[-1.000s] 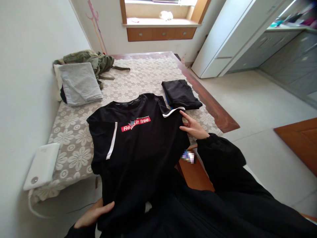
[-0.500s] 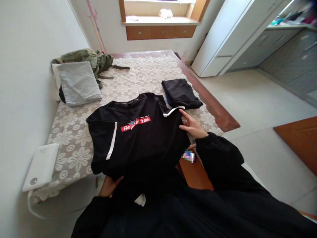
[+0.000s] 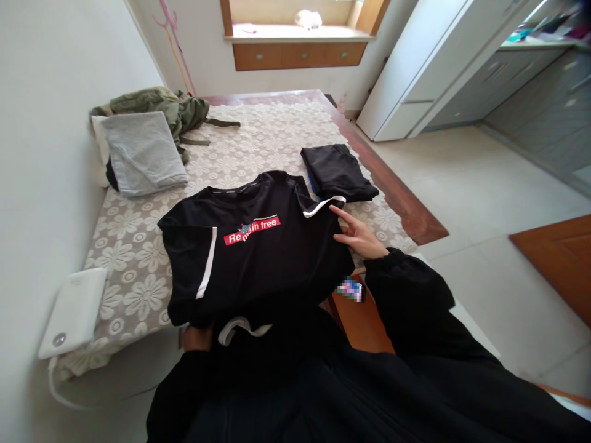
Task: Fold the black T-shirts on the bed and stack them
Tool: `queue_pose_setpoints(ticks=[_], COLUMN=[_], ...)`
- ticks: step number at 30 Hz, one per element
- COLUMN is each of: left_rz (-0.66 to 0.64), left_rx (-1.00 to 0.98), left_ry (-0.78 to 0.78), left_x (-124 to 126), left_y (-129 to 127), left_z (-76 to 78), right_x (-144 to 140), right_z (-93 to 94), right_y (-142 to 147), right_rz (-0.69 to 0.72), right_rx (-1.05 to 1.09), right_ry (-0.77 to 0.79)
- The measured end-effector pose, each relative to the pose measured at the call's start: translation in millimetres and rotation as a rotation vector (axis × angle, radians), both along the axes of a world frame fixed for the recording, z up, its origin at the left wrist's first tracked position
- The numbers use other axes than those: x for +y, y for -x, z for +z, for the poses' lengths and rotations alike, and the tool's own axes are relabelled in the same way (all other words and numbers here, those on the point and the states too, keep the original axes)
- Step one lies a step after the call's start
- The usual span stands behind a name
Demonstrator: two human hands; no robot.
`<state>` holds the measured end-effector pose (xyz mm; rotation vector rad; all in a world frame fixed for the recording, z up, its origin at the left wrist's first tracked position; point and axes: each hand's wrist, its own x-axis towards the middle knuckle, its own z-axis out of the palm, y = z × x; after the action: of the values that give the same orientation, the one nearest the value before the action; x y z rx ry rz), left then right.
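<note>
A black T-shirt (image 3: 277,264) with a red "Remain free" print lies face up on the near part of the table, its neckline away from me and both white-edged sleeves folded inward. My right hand (image 3: 362,239) rests at the shirt's right side, fingers apart, the index fingertip close to the white cuff. At the lower left, my left hand (image 3: 197,338) is tucked beneath the shirt's near edge, its fingers hidden by the cloth. Beside it a white drawstring (image 3: 240,327) hangs loose in front of my dark clothing.
Folded dark clothes (image 3: 339,173) lie to the right. Folded grey clothing (image 3: 143,151) and a green backpack (image 3: 194,114) sit at the back left. A white corded device (image 3: 76,311) is at the left edge of the lace-covered table (image 3: 272,129). An orange-brown seat (image 3: 360,323) stands below.
My left hand has slid farther under the shirt's near edge, and its thumb no longer shows on top. More of the white drawstring is visible. My right hand has barely moved.
</note>
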<state>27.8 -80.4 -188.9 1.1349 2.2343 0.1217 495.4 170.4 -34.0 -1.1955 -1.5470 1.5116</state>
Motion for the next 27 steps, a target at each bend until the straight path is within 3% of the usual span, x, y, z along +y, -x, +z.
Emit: queue_pose_setpoints(ticks=[4,7,9,12,14,16,19,22,24,27], left_rz=[0.029,0.010,-0.039,-0.135,-0.127,-0.094,-0.214,-0.122,-0.068,-0.056], left_rx=[-0.086,-0.256,-0.430,-0.642,-0.564,-0.337,0.080,0.287,0.281,0.211], left_ry=[0.042,0.067,0.097,0.057,-0.103,-0.361,-0.491,-0.403,-0.365,-0.349], left_x=[-8,-15,-17,0,30,74,149,206,225,230], left_y=[9,20,29,36,33,27,30,54,75,98], left_z=[17.9,46.8,82.6,153.4,195.2,220.0,224.8,213.5,208.2,205.2], right_x=[-3,2,10,25,33,40,50,69,87,114], right_z=[7.1,13.9,22.6,41.7,54.1,61.9,62.6,57.4,55.8,57.7], right_y=[-1,-15,-25,-24,-7,21,65,85,80,62], right_rz=[0.025,-0.061,-0.168,-0.268,-0.193,-0.020,0.186,0.245,0.203,0.027], right_rx=[-0.071,-0.260,-0.459,-0.671,-0.709,-0.715,-0.793,-0.918,-0.933,-0.936], right_ry=[0.023,-0.087,-0.245,-0.498,-0.620,-0.709,-0.764,-0.697,-0.678,-0.703])
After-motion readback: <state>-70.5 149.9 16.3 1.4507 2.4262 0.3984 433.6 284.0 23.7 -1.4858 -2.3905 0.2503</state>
